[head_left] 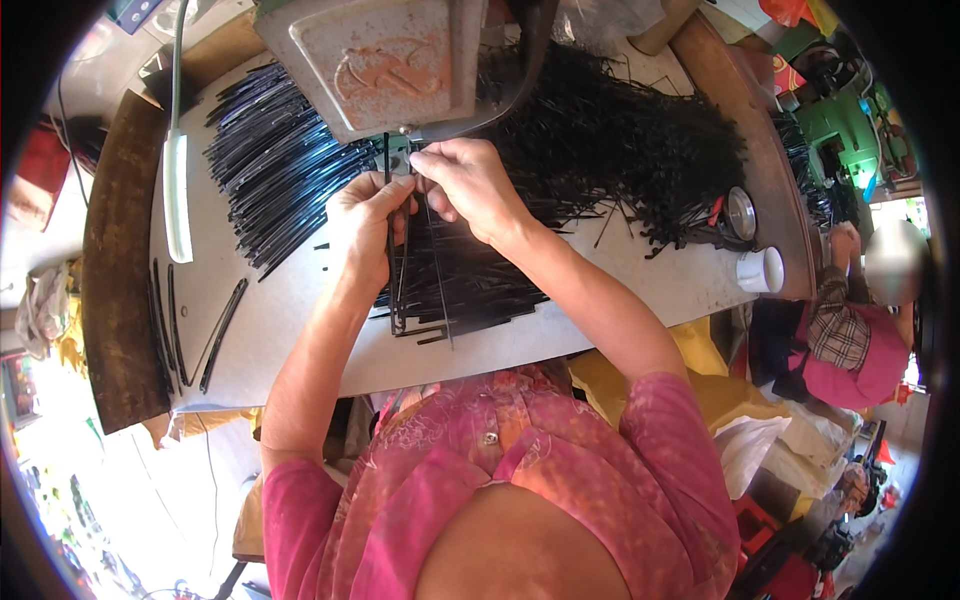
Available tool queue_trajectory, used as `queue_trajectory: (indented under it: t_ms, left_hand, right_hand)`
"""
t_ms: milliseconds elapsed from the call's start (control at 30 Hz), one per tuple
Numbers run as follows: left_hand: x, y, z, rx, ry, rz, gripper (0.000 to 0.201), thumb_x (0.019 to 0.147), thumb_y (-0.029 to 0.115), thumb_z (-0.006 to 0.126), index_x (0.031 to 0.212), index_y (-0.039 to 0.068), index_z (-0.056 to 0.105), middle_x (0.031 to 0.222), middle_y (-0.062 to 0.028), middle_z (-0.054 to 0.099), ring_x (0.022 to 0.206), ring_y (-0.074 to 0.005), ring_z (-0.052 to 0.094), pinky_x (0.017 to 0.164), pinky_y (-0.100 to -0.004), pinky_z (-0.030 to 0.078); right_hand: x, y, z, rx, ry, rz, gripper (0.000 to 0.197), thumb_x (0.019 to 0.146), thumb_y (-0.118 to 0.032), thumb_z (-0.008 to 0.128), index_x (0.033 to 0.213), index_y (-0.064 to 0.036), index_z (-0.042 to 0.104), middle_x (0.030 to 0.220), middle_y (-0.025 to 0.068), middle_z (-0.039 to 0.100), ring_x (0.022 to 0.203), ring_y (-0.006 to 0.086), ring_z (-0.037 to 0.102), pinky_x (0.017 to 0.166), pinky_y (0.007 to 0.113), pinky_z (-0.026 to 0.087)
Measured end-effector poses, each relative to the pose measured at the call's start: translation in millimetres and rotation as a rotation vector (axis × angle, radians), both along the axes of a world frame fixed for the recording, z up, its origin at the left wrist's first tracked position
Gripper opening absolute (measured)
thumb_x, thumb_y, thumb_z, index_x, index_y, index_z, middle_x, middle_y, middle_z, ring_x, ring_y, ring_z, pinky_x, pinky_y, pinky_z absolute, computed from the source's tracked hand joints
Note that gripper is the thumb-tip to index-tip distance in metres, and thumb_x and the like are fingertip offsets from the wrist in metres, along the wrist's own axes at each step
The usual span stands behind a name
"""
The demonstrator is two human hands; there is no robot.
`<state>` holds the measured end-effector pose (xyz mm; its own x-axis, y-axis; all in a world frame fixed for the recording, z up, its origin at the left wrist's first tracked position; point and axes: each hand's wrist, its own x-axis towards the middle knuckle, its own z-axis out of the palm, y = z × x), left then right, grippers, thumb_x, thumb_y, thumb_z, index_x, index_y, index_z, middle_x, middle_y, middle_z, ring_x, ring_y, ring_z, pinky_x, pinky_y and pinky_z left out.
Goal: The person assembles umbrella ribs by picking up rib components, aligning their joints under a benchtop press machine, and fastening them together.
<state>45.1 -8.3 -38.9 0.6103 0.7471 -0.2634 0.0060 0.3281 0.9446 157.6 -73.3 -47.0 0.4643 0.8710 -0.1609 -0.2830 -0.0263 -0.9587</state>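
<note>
Below the head of a grey metal machine (385,65), both hands work close together over the white table. My left hand (365,220) pinches a bundle of thin black rods (402,275) between thumb and fingers; their lower ends hang toward the table's front edge. Just right of it, my right hand (465,185) is closed, thumb against forefinger, at the upper part of the rods under the machine. Its fingers appear to grip a rod, though the exact hold is partly hidden. More black rods (480,290) lie in a heap beneath my wrists.
A fanned stack of black rods (280,170) lies left, and a tangled heap (620,130) at right. Several loose strips (222,335) lie near the wooden rim (120,260). A lamp tube (178,195) hangs left. A white cup (760,270) stands right; a person (850,350) sits beyond.
</note>
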Motion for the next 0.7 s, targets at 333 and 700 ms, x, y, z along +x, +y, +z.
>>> queue_trajectory:
  t_ms: [333,700]
  left_hand:
    - [0,5,1,-0.097,0.012,-0.05,0.017,0.077,0.009,0.06,0.063,0.006,0.05,0.057,-0.0047,0.053,0.04,-0.0058,0.039,0.035,-0.0175,0.029]
    - [-21,17,16,-0.041,0.095,-0.119,0.017,0.078,0.011,0.06,0.065,0.006,0.05,0.057,-0.0026,0.052,0.04,-0.0051,0.037,0.036,-0.0165,0.029]
  right_hand:
    - [14,-14,15,-0.124,-0.093,0.075,0.021,0.083,-0.017,0.054,0.084,0.0041,0.057,0.068,0.009,0.058,0.046,0.0087,0.053,0.036,0.019,0.038]
    - [93,-76,41,-0.29,-0.614,-0.159,0.015,0.079,-0.012,0.056,0.085,0.0012,0.061,0.069,0.0054,0.061,0.049,0.0063,0.051,0.04,0.019,0.036]
